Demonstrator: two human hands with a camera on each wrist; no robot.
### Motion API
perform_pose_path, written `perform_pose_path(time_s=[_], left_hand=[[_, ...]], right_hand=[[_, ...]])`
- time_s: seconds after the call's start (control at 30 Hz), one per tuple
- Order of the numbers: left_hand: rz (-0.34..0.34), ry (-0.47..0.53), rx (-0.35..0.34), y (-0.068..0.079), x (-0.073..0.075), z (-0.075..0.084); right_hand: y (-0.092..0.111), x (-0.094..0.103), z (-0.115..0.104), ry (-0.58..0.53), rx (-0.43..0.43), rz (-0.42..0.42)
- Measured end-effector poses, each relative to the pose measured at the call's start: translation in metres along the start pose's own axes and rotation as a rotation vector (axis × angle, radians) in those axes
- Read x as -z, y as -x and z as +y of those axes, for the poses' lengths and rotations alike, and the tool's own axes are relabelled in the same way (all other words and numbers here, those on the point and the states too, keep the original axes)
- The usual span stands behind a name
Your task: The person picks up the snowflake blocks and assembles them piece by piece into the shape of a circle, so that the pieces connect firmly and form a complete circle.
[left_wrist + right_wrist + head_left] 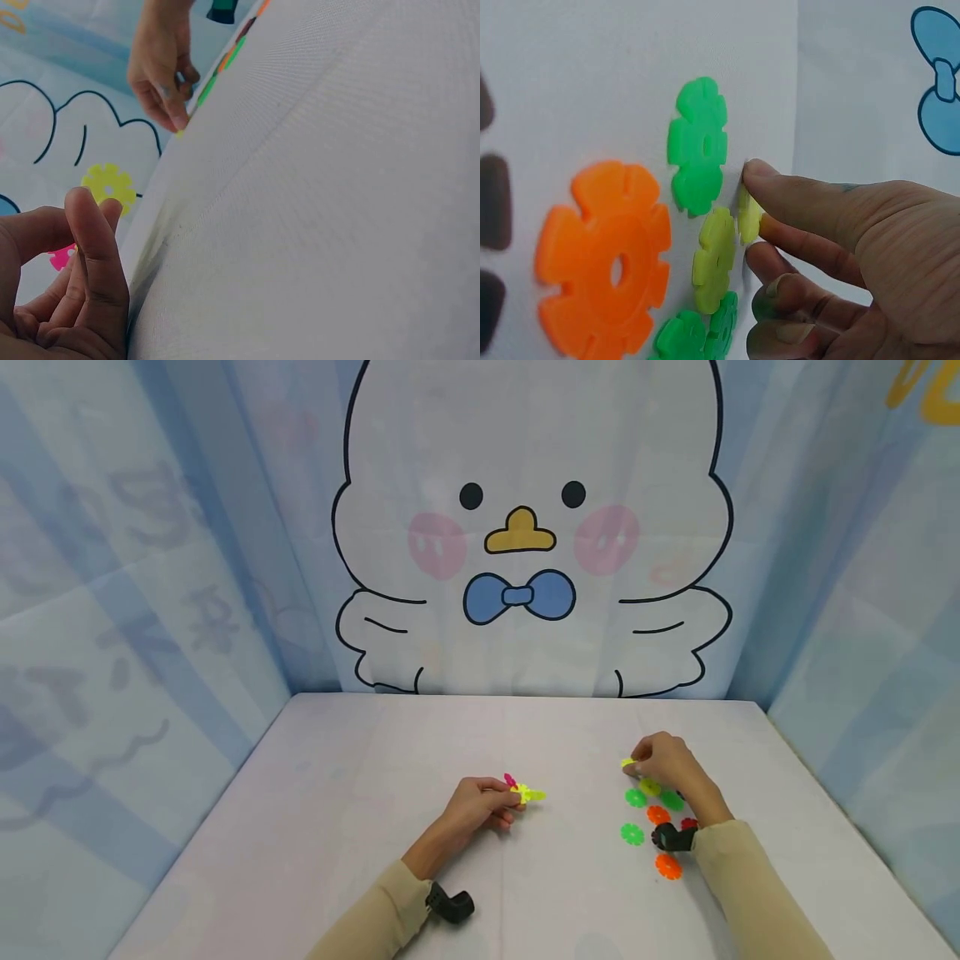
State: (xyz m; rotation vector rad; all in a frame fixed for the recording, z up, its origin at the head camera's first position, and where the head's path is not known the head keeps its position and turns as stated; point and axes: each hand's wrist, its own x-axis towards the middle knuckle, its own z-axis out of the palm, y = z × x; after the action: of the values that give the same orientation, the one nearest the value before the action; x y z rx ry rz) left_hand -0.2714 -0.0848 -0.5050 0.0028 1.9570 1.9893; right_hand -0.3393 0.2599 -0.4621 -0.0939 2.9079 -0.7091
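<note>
Over the middle of the table, my left hand (480,802) pinches a small joined cluster of plastic snowflake discs, yellow ones (527,793) with a pink disc (510,779) at the top. In the left wrist view a yellow disc (109,187) shows beyond the fingertips, and the pink one (61,257) is partly hidden by the fingers. At the right, my right hand (670,762) pinches a yellow snowflake disc (748,214) between thumb and fingers at the table's surface. Beside it lie another yellow disc (715,259) and a green disc (699,146).
Loose discs lie below the right hand: green (632,834), orange (668,866) and a dark red one (689,823) partly covered by the wrist camera (672,837). A curtain with a cartoon bird (525,643) hangs behind the white table (360,752).
</note>
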Motion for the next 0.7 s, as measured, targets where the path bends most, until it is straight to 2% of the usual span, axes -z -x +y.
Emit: perform_pose_path(time_s=[0.47,0.7], left_hand=[[-0.005,-0.010,-0.009,0.0007,0.0003,-0.0015],[-0.002,-0.012,-0.009,0.0021,0.0000,-0.0009]], right_hand=[[0.0049,-0.0052,-0.0052,-0.023,0.029,0.042],[0.0075,-0.0065,-0.0074,-0.043,0.075,0.070]])
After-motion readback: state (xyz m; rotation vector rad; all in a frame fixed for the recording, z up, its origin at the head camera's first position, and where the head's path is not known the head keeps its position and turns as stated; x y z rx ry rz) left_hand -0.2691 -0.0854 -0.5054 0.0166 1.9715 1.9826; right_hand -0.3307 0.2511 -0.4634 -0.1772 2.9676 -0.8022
